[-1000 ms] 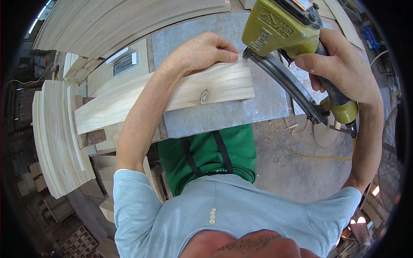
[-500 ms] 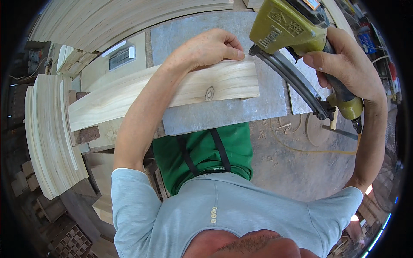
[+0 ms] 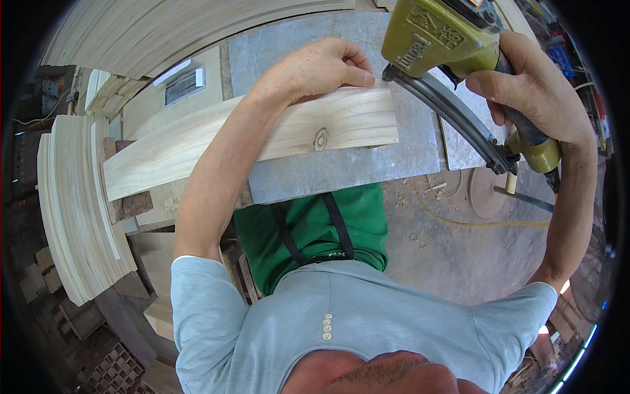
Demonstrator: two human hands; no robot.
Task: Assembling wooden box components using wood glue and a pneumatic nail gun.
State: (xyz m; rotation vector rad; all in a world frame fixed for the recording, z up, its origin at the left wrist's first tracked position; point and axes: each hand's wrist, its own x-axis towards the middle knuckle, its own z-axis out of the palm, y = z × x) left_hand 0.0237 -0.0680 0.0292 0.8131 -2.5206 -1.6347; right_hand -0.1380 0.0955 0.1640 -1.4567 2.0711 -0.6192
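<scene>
A long pale wooden board (image 3: 298,134) with a dark knot lies across the metal-topped table. My left hand (image 3: 328,69) grips the far edge of this board near its right end, fingers curled and thumb along the edge. In my right hand (image 3: 535,92) is an olive-green nail gun (image 3: 436,39), my fingers wrapped round its black handle. Its nose is by the board's far right corner; whether it touches the wood I cannot tell. The dark magazine slants down to the right, over the table's right side.
Stacked boards rise on the left (image 3: 79,210) and along the back (image 3: 177,33). The grey metal sheet (image 3: 315,177) covers the tabletop under the board. A yellow air hose (image 3: 485,224) runs over the floor at right, near a round disc (image 3: 485,192). A green apron (image 3: 308,230) hangs at my waist.
The nail gun and my right hand have shifted slightly right, with the grip end lower. My left hand keeps its hold, and the board has barely moved.
</scene>
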